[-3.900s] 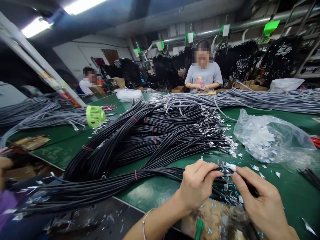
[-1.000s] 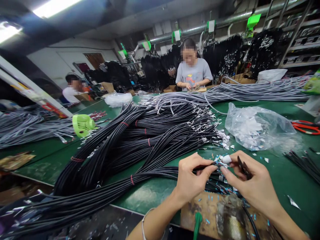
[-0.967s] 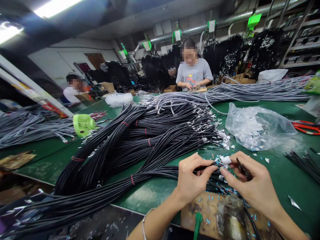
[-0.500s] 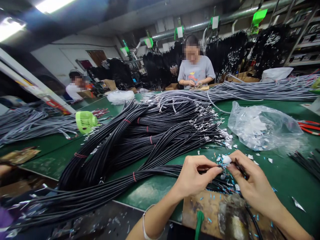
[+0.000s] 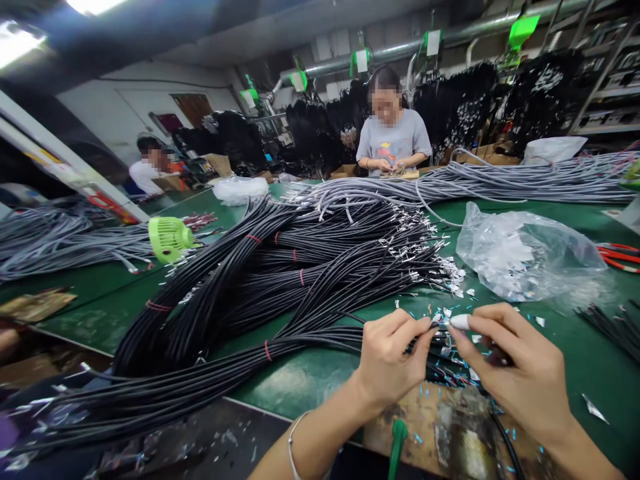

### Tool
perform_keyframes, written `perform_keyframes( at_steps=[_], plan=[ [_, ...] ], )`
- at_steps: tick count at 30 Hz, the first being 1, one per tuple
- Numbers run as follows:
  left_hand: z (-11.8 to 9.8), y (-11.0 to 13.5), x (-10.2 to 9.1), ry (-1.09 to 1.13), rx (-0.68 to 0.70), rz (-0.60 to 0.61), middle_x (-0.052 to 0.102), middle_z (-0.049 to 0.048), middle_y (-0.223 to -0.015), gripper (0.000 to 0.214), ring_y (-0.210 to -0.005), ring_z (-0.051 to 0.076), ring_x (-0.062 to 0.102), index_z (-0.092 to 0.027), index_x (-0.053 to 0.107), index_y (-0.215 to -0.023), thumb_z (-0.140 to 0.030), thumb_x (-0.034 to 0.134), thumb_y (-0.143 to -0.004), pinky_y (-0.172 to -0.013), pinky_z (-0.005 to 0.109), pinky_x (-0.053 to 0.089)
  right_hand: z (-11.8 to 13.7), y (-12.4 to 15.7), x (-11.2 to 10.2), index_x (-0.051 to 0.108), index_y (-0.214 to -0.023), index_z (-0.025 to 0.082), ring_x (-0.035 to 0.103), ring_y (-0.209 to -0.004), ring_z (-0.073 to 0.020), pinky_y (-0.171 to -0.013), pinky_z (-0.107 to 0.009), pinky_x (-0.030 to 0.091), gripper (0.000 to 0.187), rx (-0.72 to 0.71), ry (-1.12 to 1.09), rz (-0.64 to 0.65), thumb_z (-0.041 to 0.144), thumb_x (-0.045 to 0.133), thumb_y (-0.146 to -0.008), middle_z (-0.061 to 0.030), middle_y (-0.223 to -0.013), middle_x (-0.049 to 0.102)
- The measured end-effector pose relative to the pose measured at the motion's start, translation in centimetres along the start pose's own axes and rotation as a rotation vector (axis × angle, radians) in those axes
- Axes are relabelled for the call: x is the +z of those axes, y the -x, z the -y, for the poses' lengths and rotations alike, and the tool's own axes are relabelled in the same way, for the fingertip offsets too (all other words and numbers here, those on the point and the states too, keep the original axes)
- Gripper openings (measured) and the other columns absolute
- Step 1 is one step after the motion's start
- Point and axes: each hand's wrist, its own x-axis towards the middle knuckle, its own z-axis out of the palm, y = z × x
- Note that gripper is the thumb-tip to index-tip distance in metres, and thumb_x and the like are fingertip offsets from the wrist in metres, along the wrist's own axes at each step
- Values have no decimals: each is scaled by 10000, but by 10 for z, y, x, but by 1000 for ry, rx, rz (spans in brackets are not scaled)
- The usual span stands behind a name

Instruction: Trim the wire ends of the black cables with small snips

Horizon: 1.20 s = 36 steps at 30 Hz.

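Observation:
In my left hand (image 5: pixel 393 357), thumb and index finger pinch a black cable (image 5: pixel 434 325) close to its end. Facing it, my right hand (image 5: pixel 515 367) has a white finger cot (image 5: pixel 460 323) on the index finger. Its thumb and index finger close at the cable's thin wire end, which is mostly hidden. Something dark shows inside the curled right fingers, too covered to name. Beneath both hands lie more black cable ends and scattered blue and white scraps (image 5: pixel 447 312). A worn board (image 5: pixel 400 437) with a metal block (image 5: pixel 473 440) sits below the right hand.
Bundled black cables (image 5: pixel 225 300) with red ties cover the left and middle of the green table (image 5: pixel 295 383). Grey cables (image 5: pixel 480 180) run behind. A clear plastic bag (image 5: pixel 530 253) of scraps and red-handled tools (image 5: pixel 620 255) lie right. A co-worker (image 5: pixel 393 137) sits opposite.
My right index finger and thumb have straightened and shifted to the cable end. The left hand has turned slightly, its pinch moving a little left and up.

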Motion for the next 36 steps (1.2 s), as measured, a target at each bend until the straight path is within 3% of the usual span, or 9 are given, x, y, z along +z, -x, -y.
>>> perform_keyframes(
  at_steps=[2,4,7,12,16,20,23,26,36],
  plan=[
    [-1,2,2,-49,11,-34,640,25,-585,64,-512,116,570,-119,668,-754,-64,635,-755,-484,222,417,1,4,1,606,-935,188,563,-657,-103,-577,-222,427,212,-111,99,-18,75,653,-762,-17,-840,587],
    [-2,3,3,-62,13,-73,631,16,-566,66,-484,108,559,-124,662,-740,-66,635,-755,-469,218,415,3,5,2,614,-897,190,564,-634,-105,-570,-224,430,175,-94,92,-43,92,658,-758,-9,-799,598],
    [-5,3,4,-13,7,-113,633,9,-564,76,-474,97,556,-133,656,-725,-64,637,-751,-463,206,423,2,2,3,606,-734,188,495,-526,-95,-472,-224,389,62,213,-150,9,175,659,-763,12,-670,563],
    [-7,-1,2,156,-44,-80,663,30,-608,86,-523,107,587,-134,647,-688,-73,655,-747,-499,208,461,-7,-2,4,620,-647,149,349,-407,-66,-372,-212,260,247,791,-666,193,376,700,-701,43,-483,446],
    [-7,-3,0,227,-95,-60,670,36,-616,94,-525,111,586,-135,653,-670,-85,663,-748,-503,217,462,-6,-7,5,605,-598,129,198,-349,-25,-360,-197,158,327,1004,-939,348,433,698,-676,89,-389,332],
    [-8,-5,-2,285,-164,-61,671,49,-615,77,-527,118,582,-123,658,-659,-104,699,-721,-506,228,460,-2,-9,6,628,-585,129,280,-373,-46,-358,-196,216,306,925,-727,309,417,697,-664,47,-418,432],
    [-8,-6,-4,283,-204,-62,662,47,-604,79,-521,122,572,-123,659,-653,-122,704,-718,-500,235,453,-2,-7,4,685,-661,140,410,-432,-87,-389,-214,329,247,748,-520,214,385,680,-692,12,-497,530],
    [-9,-6,-5,275,-216,-60,649,39,-597,88,-510,116,553,-130,659,-652,-139,689,-734,-488,232,440,0,-6,-1,685,-643,160,495,-478,-122,-412,-228,387,238,560,-420,241,354,618,-764,-10,-549,583],
    [-7,-7,-6,272,-234,4,602,17,-550,124,-453,88,463,-130,662,-637,-173,679,-752,-434,216,361,12,-10,-5,617,-688,187,507,-485,-107,-453,-226,418,89,176,-251,79,175,623,-776,5,-607,590]
  ],
)
